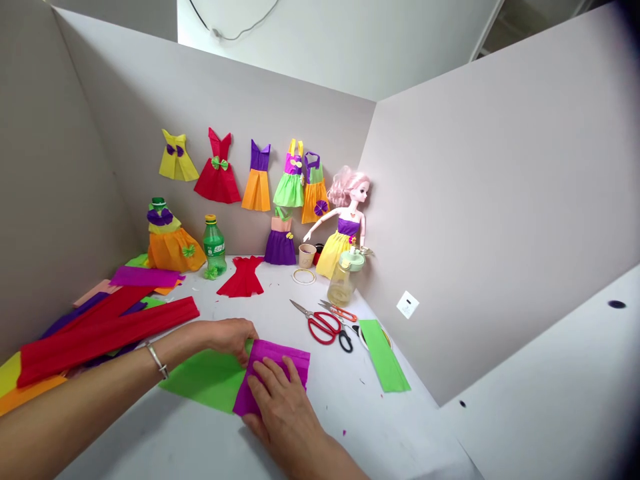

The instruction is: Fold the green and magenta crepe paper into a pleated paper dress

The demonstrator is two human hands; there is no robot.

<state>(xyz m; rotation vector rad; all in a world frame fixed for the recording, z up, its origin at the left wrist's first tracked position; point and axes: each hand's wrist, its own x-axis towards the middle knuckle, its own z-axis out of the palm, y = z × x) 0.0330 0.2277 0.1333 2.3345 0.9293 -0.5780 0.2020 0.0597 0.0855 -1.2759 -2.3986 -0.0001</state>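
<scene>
A purple pleated crepe paper piece (pixel 285 357) lies on the white table (pixel 350 413), overlapping a green paper sheet (pixel 207 379). My right hand (pixel 280 403) lies flat on the purple piece with fingers stretched out. My left hand (pixel 230 335), with a bracelet on its wrist, has its fingers curled over the purple piece's upper left edge, where it meets the green sheet.
Red scissors (pixel 324 325), smaller orange scissors (pixel 340 311) and a green paper strip (pixel 384 355) lie to the right. Rolls of red, purple and orange paper (pixel 100 333) lie left. A doll (pixel 345 223), jar (pixel 344 279), bottle (pixel 214 247) and paper dresses (pixel 218 170) stand behind.
</scene>
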